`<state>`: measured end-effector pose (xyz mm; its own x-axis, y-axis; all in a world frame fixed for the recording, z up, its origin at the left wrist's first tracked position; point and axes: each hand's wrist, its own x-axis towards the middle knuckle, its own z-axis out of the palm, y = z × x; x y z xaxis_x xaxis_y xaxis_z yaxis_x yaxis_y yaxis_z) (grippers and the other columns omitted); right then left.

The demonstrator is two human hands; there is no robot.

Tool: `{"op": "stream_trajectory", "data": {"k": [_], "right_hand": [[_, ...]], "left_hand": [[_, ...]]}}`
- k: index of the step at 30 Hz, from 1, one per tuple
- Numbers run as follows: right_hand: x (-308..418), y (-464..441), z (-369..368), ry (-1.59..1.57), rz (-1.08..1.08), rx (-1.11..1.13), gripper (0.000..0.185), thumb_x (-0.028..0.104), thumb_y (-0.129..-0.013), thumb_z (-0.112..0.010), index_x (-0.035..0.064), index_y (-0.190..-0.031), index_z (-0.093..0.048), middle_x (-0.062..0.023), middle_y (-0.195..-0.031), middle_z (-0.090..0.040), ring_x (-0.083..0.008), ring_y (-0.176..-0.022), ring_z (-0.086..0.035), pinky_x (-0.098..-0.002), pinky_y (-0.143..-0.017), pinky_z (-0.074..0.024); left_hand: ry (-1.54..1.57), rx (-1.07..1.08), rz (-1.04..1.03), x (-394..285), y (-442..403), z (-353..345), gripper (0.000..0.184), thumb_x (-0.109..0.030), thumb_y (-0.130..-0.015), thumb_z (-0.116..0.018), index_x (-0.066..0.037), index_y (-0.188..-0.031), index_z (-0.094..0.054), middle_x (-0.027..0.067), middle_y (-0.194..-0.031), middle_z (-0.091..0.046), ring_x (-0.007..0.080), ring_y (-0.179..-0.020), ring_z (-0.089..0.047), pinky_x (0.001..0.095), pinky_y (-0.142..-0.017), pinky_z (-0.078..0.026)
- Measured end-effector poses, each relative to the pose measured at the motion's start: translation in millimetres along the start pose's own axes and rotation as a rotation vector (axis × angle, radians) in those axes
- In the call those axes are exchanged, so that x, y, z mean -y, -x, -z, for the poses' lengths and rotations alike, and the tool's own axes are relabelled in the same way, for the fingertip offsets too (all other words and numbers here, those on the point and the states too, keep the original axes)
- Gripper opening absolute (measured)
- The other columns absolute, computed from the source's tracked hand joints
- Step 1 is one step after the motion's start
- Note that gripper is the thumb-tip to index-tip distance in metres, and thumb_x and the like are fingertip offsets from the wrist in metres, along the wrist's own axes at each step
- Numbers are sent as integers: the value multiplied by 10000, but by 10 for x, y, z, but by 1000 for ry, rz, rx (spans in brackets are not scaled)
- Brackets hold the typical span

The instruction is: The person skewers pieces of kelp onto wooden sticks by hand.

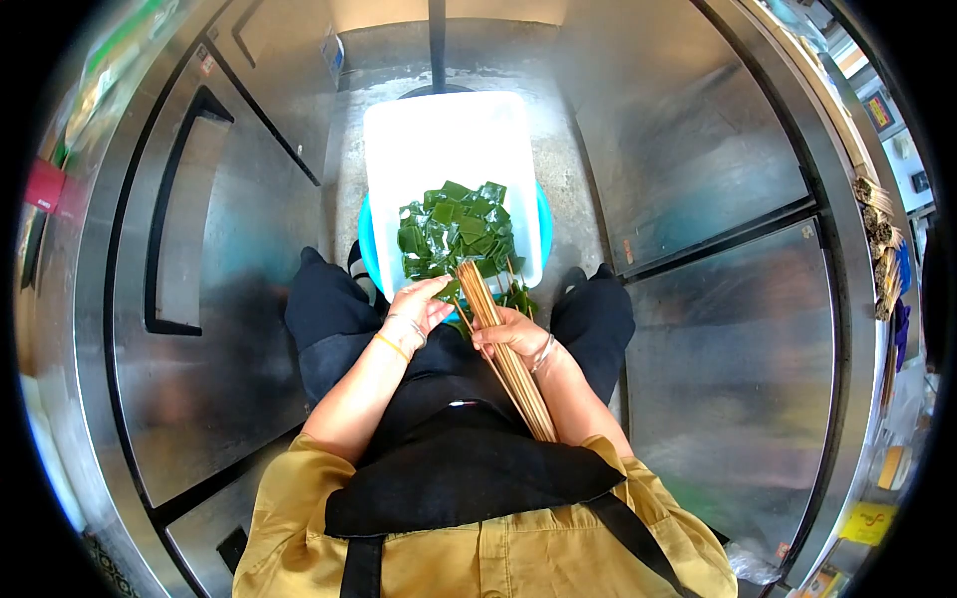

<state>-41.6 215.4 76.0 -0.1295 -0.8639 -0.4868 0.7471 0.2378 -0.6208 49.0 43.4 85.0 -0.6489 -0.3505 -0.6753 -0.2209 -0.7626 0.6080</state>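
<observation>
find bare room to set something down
The tray is bare between far rim and green pieces; likewise the floor between tray and far right door. Crowded: the tray's near end, by left hand, right hand and sticks.

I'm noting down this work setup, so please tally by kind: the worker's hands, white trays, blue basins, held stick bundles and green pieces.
Hands: 2 (left hand, right hand)
White tray: 1
Blue basin: 1
Held stick bundle: 1
Green pieces: many, overlapping, not countable
Total, without green pieces: 5
</observation>
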Motion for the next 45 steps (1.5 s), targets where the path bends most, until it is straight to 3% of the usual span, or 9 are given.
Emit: {"op": "stream_trajectory", "data": {"k": [12, 26, 30, 32, 34, 38, 41, 44, 45], "right_hand": [[14, 2, 8, 3, 65, 7, 279, 32, -700, -653, 8, -937, -507, -84, -717, -585, -124, -550, -549, -221, -529, -453], [104, 117, -258, 234, 195, -259, 265, -6, -701, -630, -8, -919, -481, -53, -655, -545, -122, -516, -541, -244, -463, -443], [207, 201, -446, 384, 186, -281, 292, -11, -726, -608, -14, -991, -484, -50, -734, -538, -126, -566, -545, -230, -518, -444], [215, 170, -398, 224, 147, -102, 299, -3, -733, -607, -10, -1006, -486, -55, -725, -547, -133, -572, -551, -233, -524, -454], [107, 96, -207, 26, 21, -84, 308, 1, -733, -610, -19, -1012, -482, -72, -720, -556, -148, -575, -559, -241, -533, -466], [93, 144, -61, -130, 51, -108, 270, 24, -731, -620, -46, -970, -517, -105, -751, -581, -168, -617, -586, -260, -569, -492], [22, 131, 89, -80, 58, -78, 353, 47, -756, -604, -64, -1071, -486, -171, -893, -606, -226, -745, -628, -310, -669, -527], [18, 108, 17, -179, 38, -67, 309, -11, -715, -633, -25, -988, -488, -130, -808, -599, -191, -704, -631, -285, -606, -533], [-12, 88, -6, -209, 61, -68, 292, -13, -720, -625, -22, -975, -483, -127, -798, -595, -192, -697, -630, -286, -596, -534]], "left_hand": [[55, 153, 178, 252, 127, -35, 199, -168, -791, -640, -73, -962, -600, 4, -861, -598, 112, -696, -558, 228, -633, -498], [-257, -1, -209, 468, 35, 6, 149, -122, -761, -670, -53, -846, -569, -1, -739, -565, 82, -657, -542, 219, -535, -475], [-506, 5, -264, 466, -87, -35, 137, -124, -749, -675, -39, -802, -581, 30, -677, -589, 92, -592, -545, 227, -524, -467], [-741, 69, -361, 513, -268, 44, 144, -126, -725, -677, -21, -769, -590, 55, -644, -595, 124, -588, -563, 262, -546, -473], [-1064, 72, -526, 381, -329, 28, 170, -185, -715, -643, -28, -760, -599, 113, -678, -614, 256, -621, -601, 327, -600, -474], [-1332, -27, -969, -20, -533, 211, 141, -192, -716, -582, -84, -800, -617, 113, -771, -608, 317, -734, -579, 399, -656, -462], [-1928, 47, -582, -227, -595, 203, 292, -328, -753, -538, -69, -857, -625, 179, -872, -604, 336, -821, -577, 427, -735, -456], [-1983, 312, -689, -160, -709, 351, 371, -365, -802, -470, -41, -890, -629, 187, -926, -601, 345, -858, -570, 445, -772, -443], [-2066, 205, -595, -93, -846, 393, 384, -378, -804, -458, -49, -901, -633, 189, -924, -602, 346, -854, -572, 442, -772, -443]]}}
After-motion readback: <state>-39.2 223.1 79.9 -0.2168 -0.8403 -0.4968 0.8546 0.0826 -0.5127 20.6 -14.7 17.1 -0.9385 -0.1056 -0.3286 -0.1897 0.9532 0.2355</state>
